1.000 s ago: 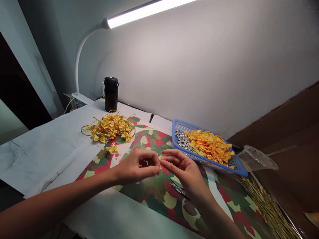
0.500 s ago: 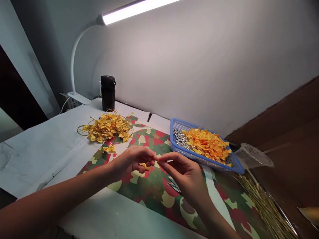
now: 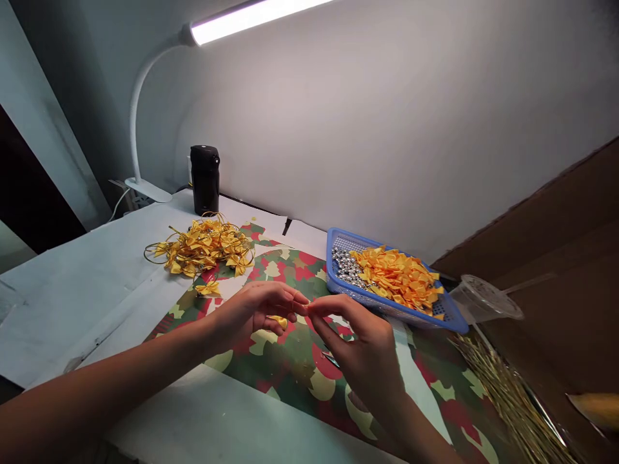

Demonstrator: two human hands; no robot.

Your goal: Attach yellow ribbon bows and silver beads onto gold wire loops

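Note:
My left hand and my right hand meet fingertip to fingertip above the camouflage-patterned sheet. Both are closed in a pinch, and whatever lies between the fingertips is too small to make out. A yellow ribbon piece shows by my left thumb and lower fingers; whether it is held or lies on the sheet, I cannot tell. Partly covered by my right hand, a pointed metal tool rests on the sheet. Beyond my left hand lies a heap of yellow ribbon bows with gold cords, with a single bow nearer me.
A blue basket at right holds silver beads and orange-yellow ribbon pieces. Beside it are a clear plastic cup and a bundle of gold cords. A black bottle and white lamp stand at the back.
The whole view has shifted slightly, so things appear a little further left. My fingertips stay together, with my left fingers slightly straighter. More of the metal tool is covered by my right hand.

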